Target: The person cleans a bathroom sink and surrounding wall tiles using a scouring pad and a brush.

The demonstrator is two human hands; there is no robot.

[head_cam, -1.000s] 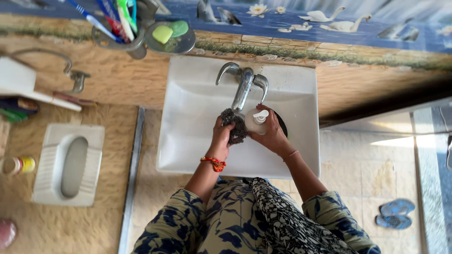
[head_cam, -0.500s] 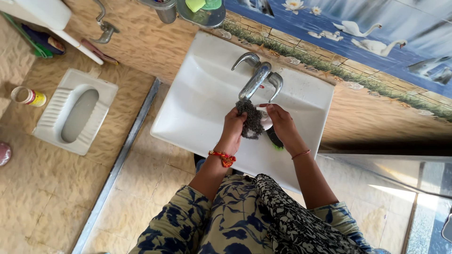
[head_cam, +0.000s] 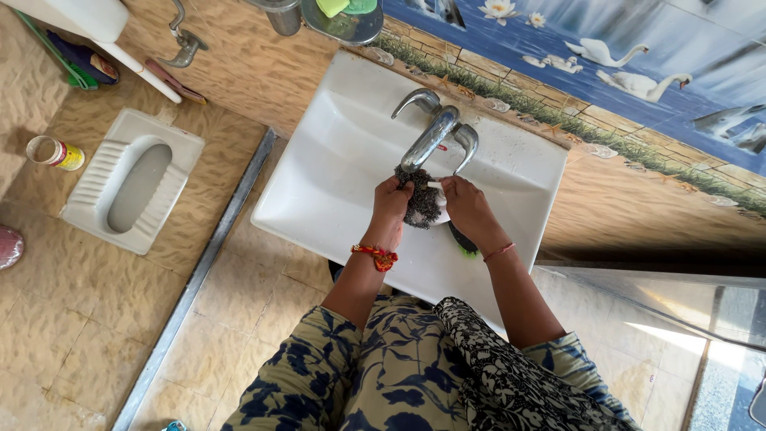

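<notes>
My left hand (head_cam: 389, 204) grips a dark steel-wool scrubber (head_cam: 419, 206) over the white washbasin (head_cam: 319, 183), just below the chrome tap (head_cam: 431, 136). My right hand (head_cam: 469, 209) is closed on a small white pump bottle (head_cam: 437, 209), pressed against the scrubber and mostly hidden by my fingers. Under my right wrist lies a dark brush with green bristles (head_cam: 463, 243) in the basin.
A soap dish (head_cam: 343, 17) with green and yellow soaps hangs above the basin. To the left are a white squat toilet pan (head_cam: 132, 185), a small yellow-labelled can (head_cam: 54, 152) and a wall tap (head_cam: 183, 48). A metal floor strip (head_cam: 199, 271) runs beside the basin.
The view swung from straight-on to tilted a second ago. Since half a second ago, both hands have drawn closer together under the tap, the bottle now pressed into the scrubber.
</notes>
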